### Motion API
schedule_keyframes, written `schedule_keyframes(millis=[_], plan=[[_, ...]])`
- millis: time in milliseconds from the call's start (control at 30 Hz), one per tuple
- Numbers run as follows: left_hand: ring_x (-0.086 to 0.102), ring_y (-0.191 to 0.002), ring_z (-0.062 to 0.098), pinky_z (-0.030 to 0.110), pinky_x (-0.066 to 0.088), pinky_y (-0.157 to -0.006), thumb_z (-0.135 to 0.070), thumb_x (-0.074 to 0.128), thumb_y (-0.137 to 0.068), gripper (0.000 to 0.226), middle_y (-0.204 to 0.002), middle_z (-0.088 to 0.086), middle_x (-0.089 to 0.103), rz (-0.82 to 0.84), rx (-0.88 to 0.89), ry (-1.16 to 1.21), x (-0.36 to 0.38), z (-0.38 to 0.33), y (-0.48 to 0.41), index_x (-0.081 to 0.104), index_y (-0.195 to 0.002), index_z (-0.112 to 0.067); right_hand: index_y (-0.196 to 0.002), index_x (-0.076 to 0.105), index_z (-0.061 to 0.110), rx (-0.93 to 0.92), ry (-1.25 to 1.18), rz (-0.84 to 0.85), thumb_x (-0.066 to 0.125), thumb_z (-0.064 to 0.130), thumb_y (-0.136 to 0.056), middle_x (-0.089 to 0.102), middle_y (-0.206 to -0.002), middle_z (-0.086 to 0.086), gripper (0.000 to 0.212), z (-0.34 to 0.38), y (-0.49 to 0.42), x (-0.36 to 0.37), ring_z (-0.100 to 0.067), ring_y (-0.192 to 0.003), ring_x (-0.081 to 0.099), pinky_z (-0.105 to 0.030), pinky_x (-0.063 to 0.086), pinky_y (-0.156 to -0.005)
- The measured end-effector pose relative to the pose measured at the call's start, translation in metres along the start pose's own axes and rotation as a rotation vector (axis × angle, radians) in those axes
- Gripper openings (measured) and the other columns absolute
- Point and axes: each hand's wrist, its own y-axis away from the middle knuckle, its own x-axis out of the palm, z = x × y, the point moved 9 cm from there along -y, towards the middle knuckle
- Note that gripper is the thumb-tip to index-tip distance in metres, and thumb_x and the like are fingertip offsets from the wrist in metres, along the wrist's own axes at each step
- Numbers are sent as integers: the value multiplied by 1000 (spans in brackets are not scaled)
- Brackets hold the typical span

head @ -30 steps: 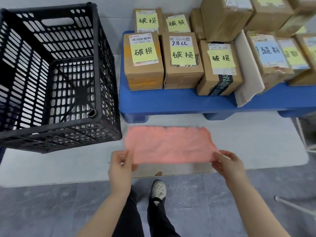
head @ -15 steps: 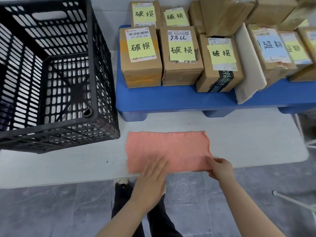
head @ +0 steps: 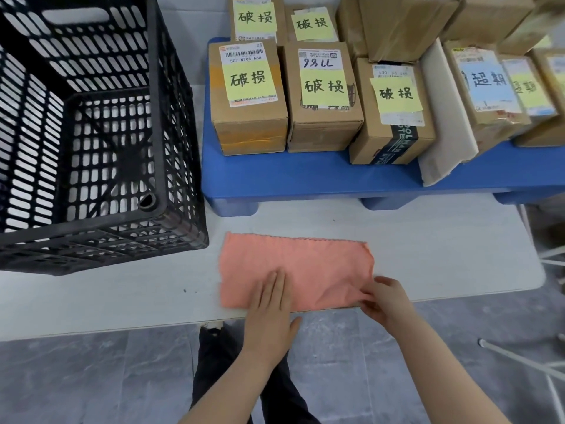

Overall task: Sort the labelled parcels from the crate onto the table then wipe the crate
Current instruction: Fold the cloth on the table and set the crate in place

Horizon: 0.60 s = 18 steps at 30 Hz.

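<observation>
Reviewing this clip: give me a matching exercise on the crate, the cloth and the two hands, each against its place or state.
1 crate
2 cloth
3 left hand
4 right hand

a pinches the cloth's right end
b black, on the left side of the table
c spread out near the table's front edge
d lies flat on the cloth

Pairs: 1-b, 2-c, 3-d, 4-a

Parcel sorting depot: labelled cartons (head: 324, 96), black crate (head: 91, 133).
</observation>
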Motion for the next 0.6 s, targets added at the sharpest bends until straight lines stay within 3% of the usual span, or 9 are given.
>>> schedule_keyframes(millis=[67,133,267,333,400,467,500,567,600], plan=[[33,-142,28,46,23,-112,-51,36,-88,76,-154,14,32,-7,16,-13,-2,-12,-10,35,-147,-3,-115,45,15,38,-29,35,62,2,-85,56,-80,-11,37,1,2,3,-18,-58,53,-24,51,-53],[35,-141,31,51,29,-112,-49,32,-88,74,-154,14,33,-11,36,-22,-1,-21,-17,36,-147,-3,-113,45,15,54,-56,69,53,-1,-87,56,-71,-9,31,7,6,7,-16,-52,52,-23,49,-50],[39,-138,32,55,37,-108,-39,48,-88,69,-151,14,39,-23,27,-44,5,-11,-18,34,-145,-4,-97,54,0,151,-129,173,45,-7,-88,62,-58,-9,14,16,33,19,-16,-57,54,-18,45,-43],[46,-134,32,53,40,-106,-21,52,-83,62,-147,14,46,-64,49,-42,1,-8,-16,40,-142,-4,-125,48,1,115,72,177,48,-6,-84,65,-75,-13,41,19,40,16,-21,-57,59,-23,50,-45],[53,-128,30,50,44,-103,-14,38,-80,59,-141,11,53,-96,53,-22,-5,-5,-16,47,-138,-6,-148,21,14,51,481,108,54,2,-82,66,-96,-16,75,19,38,6,-30,-71,67,-33,58,-57],[54,-126,28,48,44,-103,-12,45,-77,63,-140,9,54,-102,74,-24,-8,-3,-15,42,-140,-9,-151,8,14,-84,927,-69,59,12,-81,54,-124,-20,87,30,30,-3,-37,-104,61,-42,54,-83],[53,-127,28,48,44,-104,-10,55,-73,70,-140,8,53,-88,89,-34,-9,-3,-14,39,-141,-10,-151,11,14,-217,1058,-167,60,15,-82,45,-134,-20,84,43,28,1,-39,-115,53,-43,47,-92],[53,-126,30,49,45,-102,-9,69,-65,83,-138,10,54,-71,110,-33,-7,1,-12,38,-142,-11,-148,26,16,-606,1123,-238,57,16,-84,38,-143,-13,71,73,33,33,-37,-124,45,-43,41,-98],[54,-122,32,48,47,-99,-10,73,-64,83,-133,11,56,-75,95,-32,-10,5,-11,41,-141,-11,-146,33,16,-790,1127,-176,56,15,-86,39,-144,-10,65,85,38,61,-34,-125,45,-42,40,-100]])
